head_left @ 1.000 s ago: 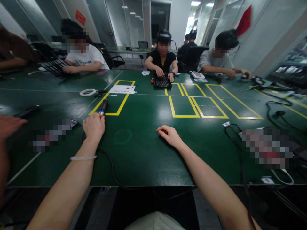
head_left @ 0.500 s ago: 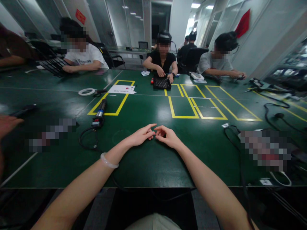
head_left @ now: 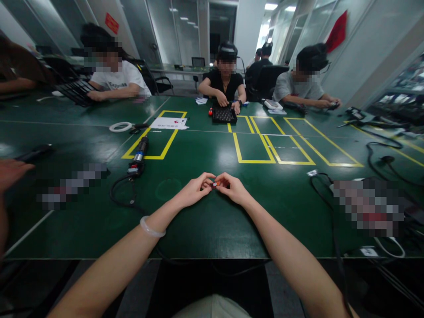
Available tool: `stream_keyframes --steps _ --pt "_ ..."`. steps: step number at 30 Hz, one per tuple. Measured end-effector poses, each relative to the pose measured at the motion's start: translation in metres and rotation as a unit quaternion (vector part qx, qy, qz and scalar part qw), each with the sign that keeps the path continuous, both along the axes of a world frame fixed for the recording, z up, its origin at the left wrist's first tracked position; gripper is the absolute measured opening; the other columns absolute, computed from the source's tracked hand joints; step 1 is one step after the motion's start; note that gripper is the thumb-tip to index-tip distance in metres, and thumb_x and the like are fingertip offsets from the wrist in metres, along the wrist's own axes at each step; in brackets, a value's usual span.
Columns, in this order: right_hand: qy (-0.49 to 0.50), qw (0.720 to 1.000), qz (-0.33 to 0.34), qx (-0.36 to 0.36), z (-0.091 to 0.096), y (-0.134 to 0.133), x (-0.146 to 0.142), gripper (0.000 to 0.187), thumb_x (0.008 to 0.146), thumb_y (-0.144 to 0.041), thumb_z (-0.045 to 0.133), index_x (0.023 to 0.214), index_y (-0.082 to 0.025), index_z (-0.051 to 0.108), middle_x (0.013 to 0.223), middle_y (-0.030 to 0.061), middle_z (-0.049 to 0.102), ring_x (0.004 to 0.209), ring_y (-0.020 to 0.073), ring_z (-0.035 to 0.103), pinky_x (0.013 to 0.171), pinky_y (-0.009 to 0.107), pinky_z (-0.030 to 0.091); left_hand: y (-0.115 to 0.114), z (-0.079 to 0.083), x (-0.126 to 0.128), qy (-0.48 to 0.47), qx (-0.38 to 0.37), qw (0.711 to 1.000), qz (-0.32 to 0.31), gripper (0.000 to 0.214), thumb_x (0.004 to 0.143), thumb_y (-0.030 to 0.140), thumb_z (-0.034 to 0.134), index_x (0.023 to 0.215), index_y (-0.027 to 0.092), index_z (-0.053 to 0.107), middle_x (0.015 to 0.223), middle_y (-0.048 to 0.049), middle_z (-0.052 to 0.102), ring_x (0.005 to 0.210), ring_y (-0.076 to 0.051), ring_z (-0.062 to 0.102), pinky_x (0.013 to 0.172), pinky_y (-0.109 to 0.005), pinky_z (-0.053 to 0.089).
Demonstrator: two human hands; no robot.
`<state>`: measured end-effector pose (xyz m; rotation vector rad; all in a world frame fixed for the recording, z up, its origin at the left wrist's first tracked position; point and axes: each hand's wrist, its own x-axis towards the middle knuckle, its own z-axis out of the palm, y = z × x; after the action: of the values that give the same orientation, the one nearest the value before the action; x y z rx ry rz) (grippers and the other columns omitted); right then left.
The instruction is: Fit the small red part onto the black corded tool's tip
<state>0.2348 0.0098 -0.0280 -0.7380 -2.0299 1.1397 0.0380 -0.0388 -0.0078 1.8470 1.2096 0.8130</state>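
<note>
My left hand [head_left: 192, 192] and my right hand [head_left: 232, 187] meet over the green table [head_left: 212, 229], fingertips pinched together on a small red and white part [head_left: 214, 184]. What the part is cannot be made out. A white bangle sits on my left wrist. A black corded power tool [head_left: 139, 154] lies to the left, beyond my left hand, its cable looping toward the table's near edge.
Yellow tape rectangles [head_left: 265, 148] mark the table. A white tape roll [head_left: 119, 127] and a paper sheet [head_left: 169, 123] lie further back. Several people sit at the far side, one over a black tray [head_left: 224, 114]. Cables [head_left: 380, 157] lie at the right. Another person's hand [head_left: 11, 172] shows at the left edge.
My left hand let go of the power tool and came over to my right hand. Both hands now pinch the small red part between them.
</note>
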Motion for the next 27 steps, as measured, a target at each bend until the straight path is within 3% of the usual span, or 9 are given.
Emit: stream_keyframes --steps 11,20,23,27 --pt "0.009 1.000 -0.007 -0.020 -0.0049 0.0014 -0.0005 0.017 0.080 -0.025 0.063 0.095 -0.018 0.058 0.076 -0.0015 0.060 0.063 0.0108 0.052 0.062 0.024 0.043 -0.0058 0.0038 0.0043 0.134 0.139 0.980 0.036 0.024 0.086 0.025 0.053 0.111 0.023 0.053 0.105 -0.0037 0.062 0.095 -0.017 0.060 0.084 -0.031 0.048" --pt "0.028 1.000 0.006 -0.010 -0.0044 0.0000 -0.0010 0.018 0.080 -0.024 0.064 0.095 -0.018 0.057 0.081 -0.0004 0.061 0.065 0.0105 0.053 0.063 0.024 0.044 -0.0078 0.0029 0.0033 0.215 0.174 0.960 0.050 0.018 0.091 0.031 0.049 0.106 0.023 0.055 0.098 -0.0021 0.066 0.092 -0.019 0.062 0.079 -0.030 0.045" --pt "0.034 0.999 0.009 -0.011 -0.0027 -0.0018 -0.0014 0.022 0.079 -0.027 0.067 0.096 -0.018 0.057 0.082 -0.0001 0.061 0.065 0.0108 0.053 0.065 0.025 0.046 -0.0072 0.0014 0.0050 0.176 0.142 0.973 0.050 0.017 0.089 0.030 0.052 0.104 0.023 0.056 0.099 -0.0020 0.067 0.092 -0.019 0.064 0.081 -0.030 0.047" --pt "0.036 0.999 0.012 0.006 0.0017 -0.0053 -0.0024 0.024 0.078 -0.030 0.069 0.096 -0.019 0.057 0.083 0.0003 0.062 0.069 0.0119 0.055 0.067 0.026 0.047 -0.0048 -0.0007 0.0076 0.047 0.084 0.995 0.033 0.013 0.085 0.025 0.056 0.098 0.020 0.057 0.098 -0.0029 0.067 0.092 -0.017 0.064 0.086 -0.030 0.049"
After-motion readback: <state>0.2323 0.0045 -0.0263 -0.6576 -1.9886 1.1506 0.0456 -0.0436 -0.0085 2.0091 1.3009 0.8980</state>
